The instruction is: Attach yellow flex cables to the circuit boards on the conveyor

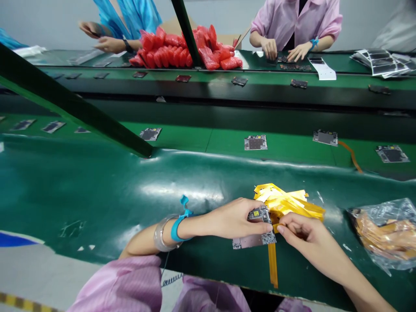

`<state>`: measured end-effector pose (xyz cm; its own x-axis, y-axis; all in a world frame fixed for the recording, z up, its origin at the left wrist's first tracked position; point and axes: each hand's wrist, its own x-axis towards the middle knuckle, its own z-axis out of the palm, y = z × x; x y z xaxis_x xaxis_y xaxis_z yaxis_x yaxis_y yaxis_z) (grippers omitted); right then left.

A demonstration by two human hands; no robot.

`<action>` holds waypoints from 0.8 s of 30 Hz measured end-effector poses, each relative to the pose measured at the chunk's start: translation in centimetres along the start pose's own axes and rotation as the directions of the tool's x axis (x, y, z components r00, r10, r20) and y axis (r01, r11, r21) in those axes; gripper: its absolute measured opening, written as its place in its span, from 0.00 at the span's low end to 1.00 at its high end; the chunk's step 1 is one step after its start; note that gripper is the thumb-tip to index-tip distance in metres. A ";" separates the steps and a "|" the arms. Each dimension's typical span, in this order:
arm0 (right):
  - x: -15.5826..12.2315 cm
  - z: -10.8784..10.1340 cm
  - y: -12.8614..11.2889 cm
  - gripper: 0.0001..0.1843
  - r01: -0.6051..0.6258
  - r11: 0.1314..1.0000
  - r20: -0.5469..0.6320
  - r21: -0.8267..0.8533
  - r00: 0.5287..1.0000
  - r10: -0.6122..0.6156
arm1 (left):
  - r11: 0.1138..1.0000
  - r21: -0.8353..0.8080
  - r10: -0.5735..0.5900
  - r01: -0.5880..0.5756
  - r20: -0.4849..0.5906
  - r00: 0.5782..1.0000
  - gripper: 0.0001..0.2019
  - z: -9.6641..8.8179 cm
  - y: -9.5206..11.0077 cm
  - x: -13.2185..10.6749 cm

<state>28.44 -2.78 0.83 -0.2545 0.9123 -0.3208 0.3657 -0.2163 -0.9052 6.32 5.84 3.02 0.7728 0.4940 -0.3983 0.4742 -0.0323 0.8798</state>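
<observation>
My left hand [235,219] grips a small circuit board [256,232] at its upper edge, holding it just above the green mat [97,195]. My right hand [303,236] pinches the top of a yellow flex ribbon [273,264] at the board's right edge; the ribbon hangs down toward me. A heap of yellow backing strips [289,201] lies right behind both hands. A blue wrist strap [178,225] and a clear bangle sit on my left wrist.
A plastic bag of orange flex ribbons [386,236] lies at the right. Several circuit boards [255,142] ride the green conveyor beyond the mat. Across it, two people work beside a pile of red bags [185,50] and stacked trays [378,60]. A dark bar [74,108] crosses left.
</observation>
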 end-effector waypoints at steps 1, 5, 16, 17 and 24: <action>-0.1 0.1 0.0 0.14 0.005 1.000 -0.004 0.010 1.000 -0.005 | 1.000 0.010 0.010 -0.010 0.002 1.000 0.15 0.0 0.0 0.0; -0.1 0.4 0.0 0.13 -0.024 0.990 0.046 0.136 0.999 0.018 | 0.999 0.023 0.028 -0.029 0.013 1.000 0.13 0.2 -0.1 0.1; 0.4 1.0 0.1 0.16 -0.112 0.892 0.042 0.438 0.994 0.104 | 0.999 -0.035 -0.008 0.007 -0.025 1.000 0.12 0.0 -0.3 0.0; 0.4 1.0 0.1 0.16 -0.113 0.888 0.032 0.445 0.993 0.110 | 0.999 -0.043 -0.009 0.008 -0.024 1.000 0.12 0.0 -0.3 0.0; 0.4 1.1 -0.1 0.16 -0.116 0.888 0.034 0.445 0.993 0.112 | 0.995 -0.095 -0.043 0.043 0.011 0.999 0.12 0.1 -0.7 0.3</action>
<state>27.36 -2.74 0.48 -0.2421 0.8699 -0.4296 -0.0446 -0.4523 -0.8907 6.23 5.89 2.24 0.7566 0.4852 -0.4383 0.4653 0.0715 0.8823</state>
